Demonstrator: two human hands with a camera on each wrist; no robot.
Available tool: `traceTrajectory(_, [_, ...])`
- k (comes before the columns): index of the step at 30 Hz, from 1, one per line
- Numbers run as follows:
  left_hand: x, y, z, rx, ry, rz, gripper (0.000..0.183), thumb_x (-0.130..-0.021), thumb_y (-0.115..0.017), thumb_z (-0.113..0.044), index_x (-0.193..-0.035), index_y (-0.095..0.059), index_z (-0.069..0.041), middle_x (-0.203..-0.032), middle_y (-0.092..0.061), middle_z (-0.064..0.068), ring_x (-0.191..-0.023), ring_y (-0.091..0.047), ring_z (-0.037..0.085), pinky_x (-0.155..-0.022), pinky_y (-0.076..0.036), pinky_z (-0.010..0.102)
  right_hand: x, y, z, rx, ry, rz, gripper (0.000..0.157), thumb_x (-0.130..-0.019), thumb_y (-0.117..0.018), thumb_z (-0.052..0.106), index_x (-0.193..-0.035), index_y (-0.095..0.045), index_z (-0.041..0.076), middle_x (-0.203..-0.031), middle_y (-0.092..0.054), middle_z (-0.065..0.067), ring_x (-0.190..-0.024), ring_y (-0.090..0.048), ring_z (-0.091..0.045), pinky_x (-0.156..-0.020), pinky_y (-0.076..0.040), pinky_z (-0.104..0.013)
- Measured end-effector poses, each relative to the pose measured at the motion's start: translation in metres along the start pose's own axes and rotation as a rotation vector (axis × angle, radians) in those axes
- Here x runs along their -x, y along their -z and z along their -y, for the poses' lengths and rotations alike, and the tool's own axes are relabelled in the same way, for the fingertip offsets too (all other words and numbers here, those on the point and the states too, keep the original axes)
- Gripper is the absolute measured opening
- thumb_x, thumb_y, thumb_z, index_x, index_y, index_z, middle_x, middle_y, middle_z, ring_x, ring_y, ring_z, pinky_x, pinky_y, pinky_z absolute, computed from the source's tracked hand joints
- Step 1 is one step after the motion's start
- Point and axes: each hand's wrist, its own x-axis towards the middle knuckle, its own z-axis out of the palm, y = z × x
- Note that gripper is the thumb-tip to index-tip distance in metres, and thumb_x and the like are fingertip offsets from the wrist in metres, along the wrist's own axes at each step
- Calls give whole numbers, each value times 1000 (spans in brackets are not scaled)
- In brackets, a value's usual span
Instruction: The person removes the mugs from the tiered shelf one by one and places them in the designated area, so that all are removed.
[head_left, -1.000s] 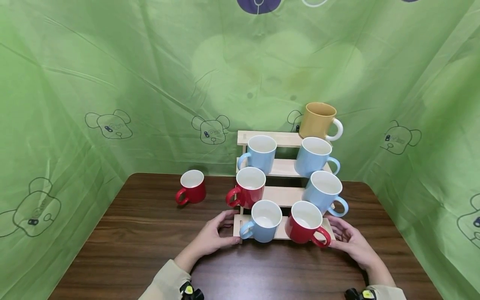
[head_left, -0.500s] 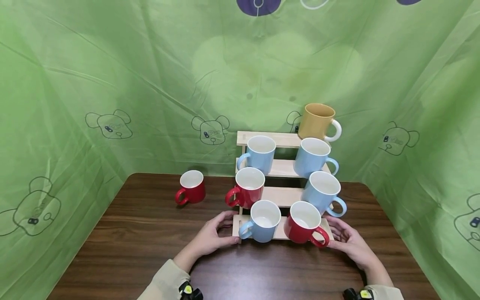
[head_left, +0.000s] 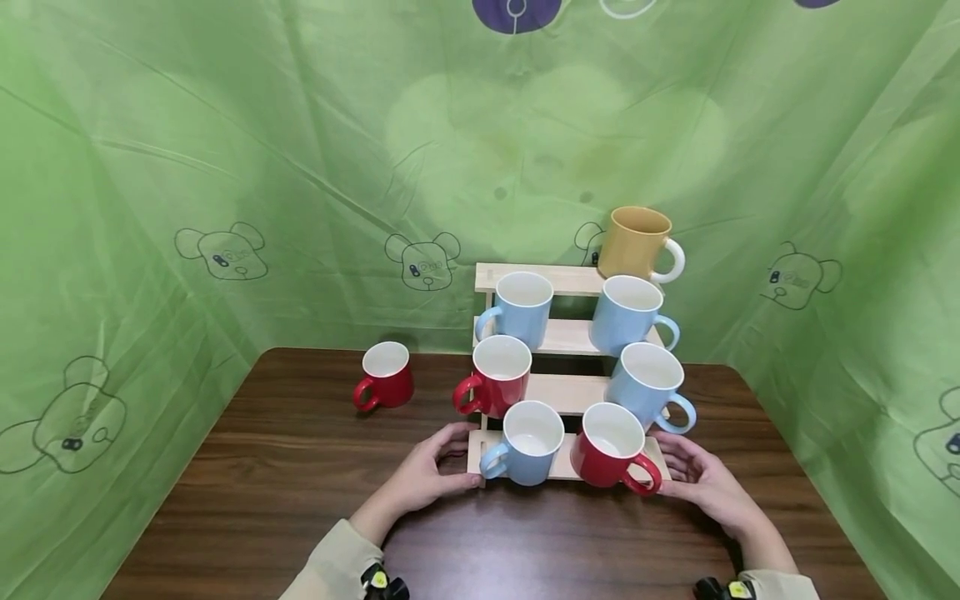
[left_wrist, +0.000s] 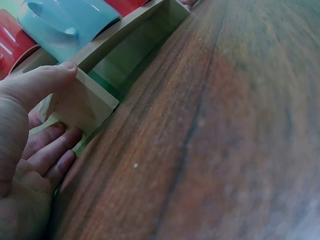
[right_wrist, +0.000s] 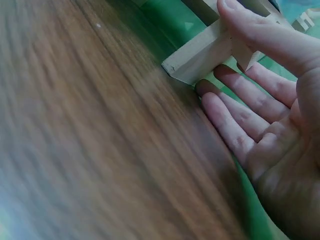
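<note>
A stepped wooden rack [head_left: 564, 392] stands on the table, bearing several mugs. At its lower left end, my left hand [head_left: 426, 472] grips the bottom step, thumb at the front edge and fingers at the side. My right hand [head_left: 703, 482] holds the opposite end likewise. On the bottom step sit a light blue mug [head_left: 531, 454] and a red mug [head_left: 603, 457]. Above them are a red mug [head_left: 504, 387] and a blue mug [head_left: 643, 392], then two blue mugs, and a yellow mug [head_left: 628, 248] at top right. The left wrist view shows the rack's end panel [left_wrist: 82, 102] between thumb and fingers.
Left of the rack, a lone red mug [head_left: 390, 385] stands on the dark wooden table [head_left: 285, 467]. A green curtain [head_left: 315, 125] with bear drawings hangs behind and along both sides. The table's back edge runs close behind the rack.
</note>
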Motion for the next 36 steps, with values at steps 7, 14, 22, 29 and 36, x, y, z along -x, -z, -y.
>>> traceTrajectory(7, [1, 1, 0, 4, 2, 3, 76, -89, -94, -20, -155, -55, -16, -147, -66, 7, -133, -67, 28, -108, -57, 39, -6, 12, 16, 104, -45, 78, 69, -94, -80, -6, -153, -44, -16, -140, -70, 0, -119, -71, -6, -95, -60, -25])
traceTrajectory(14, [2, 1, 1, 24, -8, 10, 77, -89, -93, -14, -156, -54, -11, -148, -65, 8, -134, -67, 29, -107, -58, 39, -15, 29, 37, 119, -74, 216, 65, -97, -79, -4, -148, -44, -22, -141, -57, -45, -119, -72, -9, -94, -63, -31])
traceTrajectory(22, [1, 0, 1, 11, -9, 13, 76, -90, -93, -16, -156, -54, -14, -147, -66, 7, -133, -67, 29, -107, -58, 37, -29, 51, 64, 247, -69, 247, 61, -94, -84, 0, -143, -51, -18, -133, -69, -32, -115, -75, -15, -90, -64, -32])
traceTrajectory(29, [0, 0, 0, 11, -11, 12, 77, -90, -93, -15, -156, -54, -12, -147, -66, 7, -133, -67, 28, -106, -58, 36, -42, 75, 97, 485, -47, 181, 63, -91, -89, 6, -144, -57, -10, -124, -76, -19, -109, -73, -5, -86, -64, -31])
traceTrajectory(36, [1, -1, 0, 18, -5, 13, 76, -90, -93, -14, -155, -54, -14, -147, -66, 8, -133, -67, 29, -107, -58, 37, -52, 89, 132, 565, -55, 141, 66, -93, -89, 12, -148, -57, -5, -134, -72, -23, -113, -73, -11, -87, -62, -28])
